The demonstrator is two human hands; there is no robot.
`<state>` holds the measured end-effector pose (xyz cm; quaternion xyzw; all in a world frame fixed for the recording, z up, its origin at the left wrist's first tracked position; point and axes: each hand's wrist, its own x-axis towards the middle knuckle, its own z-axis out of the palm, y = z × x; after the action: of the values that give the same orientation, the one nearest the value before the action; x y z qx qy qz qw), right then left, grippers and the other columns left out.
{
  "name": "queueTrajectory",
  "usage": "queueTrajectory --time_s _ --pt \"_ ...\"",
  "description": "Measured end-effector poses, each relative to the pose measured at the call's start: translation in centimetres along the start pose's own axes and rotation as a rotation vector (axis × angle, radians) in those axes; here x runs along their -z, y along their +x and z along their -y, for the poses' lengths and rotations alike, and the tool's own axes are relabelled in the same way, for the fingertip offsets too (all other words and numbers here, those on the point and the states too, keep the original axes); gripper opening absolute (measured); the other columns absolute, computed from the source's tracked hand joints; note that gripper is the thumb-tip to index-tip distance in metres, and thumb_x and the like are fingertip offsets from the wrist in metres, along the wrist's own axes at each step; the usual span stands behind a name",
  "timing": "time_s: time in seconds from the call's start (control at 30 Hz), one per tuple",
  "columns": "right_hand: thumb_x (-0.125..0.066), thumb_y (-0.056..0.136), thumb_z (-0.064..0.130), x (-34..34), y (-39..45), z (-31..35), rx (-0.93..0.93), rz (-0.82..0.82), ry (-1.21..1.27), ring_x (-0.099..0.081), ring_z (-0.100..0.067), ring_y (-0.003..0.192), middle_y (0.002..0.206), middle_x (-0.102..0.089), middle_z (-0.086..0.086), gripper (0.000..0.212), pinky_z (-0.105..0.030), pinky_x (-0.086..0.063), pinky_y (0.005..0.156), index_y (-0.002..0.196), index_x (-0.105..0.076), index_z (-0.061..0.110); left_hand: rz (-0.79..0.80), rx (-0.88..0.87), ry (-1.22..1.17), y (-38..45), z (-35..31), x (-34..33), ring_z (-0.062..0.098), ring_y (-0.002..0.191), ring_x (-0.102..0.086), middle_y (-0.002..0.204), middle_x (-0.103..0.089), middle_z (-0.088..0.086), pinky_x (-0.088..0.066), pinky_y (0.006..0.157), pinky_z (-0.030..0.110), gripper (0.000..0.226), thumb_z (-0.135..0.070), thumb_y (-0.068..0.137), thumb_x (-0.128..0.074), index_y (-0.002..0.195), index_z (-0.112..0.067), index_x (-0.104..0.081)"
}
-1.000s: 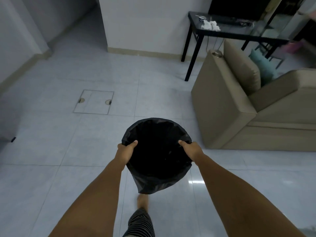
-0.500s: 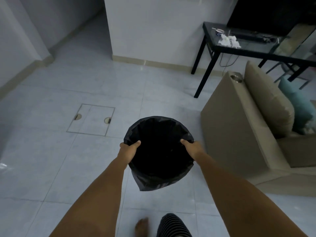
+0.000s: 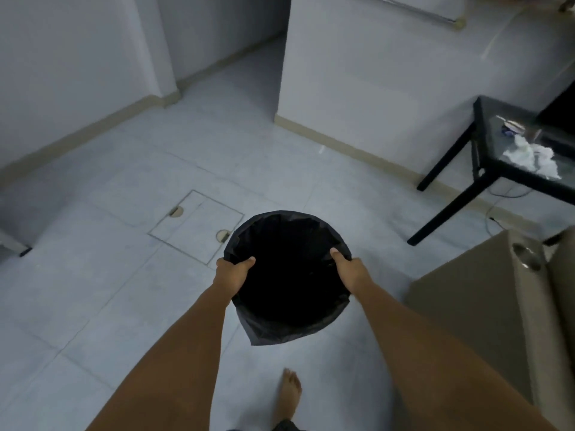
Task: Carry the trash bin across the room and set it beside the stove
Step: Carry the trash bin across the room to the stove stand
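Note:
The round trash bin (image 3: 287,231), lined with a black bag, hangs in front of me above the tiled floor. My left hand (image 3: 234,273) grips its left rim, thumb inside the bag. My right hand (image 3: 351,270) grips the right rim the same way. The bin's inside is dark and I cannot see its contents. No stove is in view.
A beige sofa arm (image 3: 485,309) stands close on the right. A black glass-topped table (image 3: 485,169) with crumpled tissue sits beyond it. A floor hatch (image 3: 196,225) lies ahead left. A corridor opens (image 3: 245,79) between the walls. My bare foot (image 3: 289,390) is below the bin.
I have walked forward and turned left with the bin held in both hands. The sofa and table have slid to the right edge, and the corridor has come into view.

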<state>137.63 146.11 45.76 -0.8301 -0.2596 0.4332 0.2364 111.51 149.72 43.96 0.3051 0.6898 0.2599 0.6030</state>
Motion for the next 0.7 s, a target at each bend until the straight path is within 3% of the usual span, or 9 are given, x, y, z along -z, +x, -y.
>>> queueTrajectory --time_s 0.27,0.7 --pt "-0.046 0.089 0.069 -2.3 7.8 11.7 0.169 0.166 -0.194 -0.047 -0.039 0.135 0.151 -0.045 -0.022 0.094 -0.046 -0.038 0.112 0.152 -0.032 -0.001 -0.201 0.036 -0.204 3.9 -4.2 0.2 0.041 0.132 -0.051 0.148 -0.047 0.022 -0.041 0.111 0.051 0.084 -0.038 0.087 -0.072 0.148 -0.002 -0.028" --pt "-0.052 0.091 0.062 -17.1 12.9 26.5 0.371 0.431 -0.431 -0.047 -0.040 0.135 0.150 -0.046 -0.022 0.088 -0.045 -0.039 0.107 0.151 -0.033 -0.001 -0.511 0.046 -0.466 11.0 -8.8 10.2 0.042 0.130 -0.052 0.145 -0.049 0.023 -0.045 0.108 0.050 0.076 -0.034 0.091 -0.068 0.146 0.000 -0.030"
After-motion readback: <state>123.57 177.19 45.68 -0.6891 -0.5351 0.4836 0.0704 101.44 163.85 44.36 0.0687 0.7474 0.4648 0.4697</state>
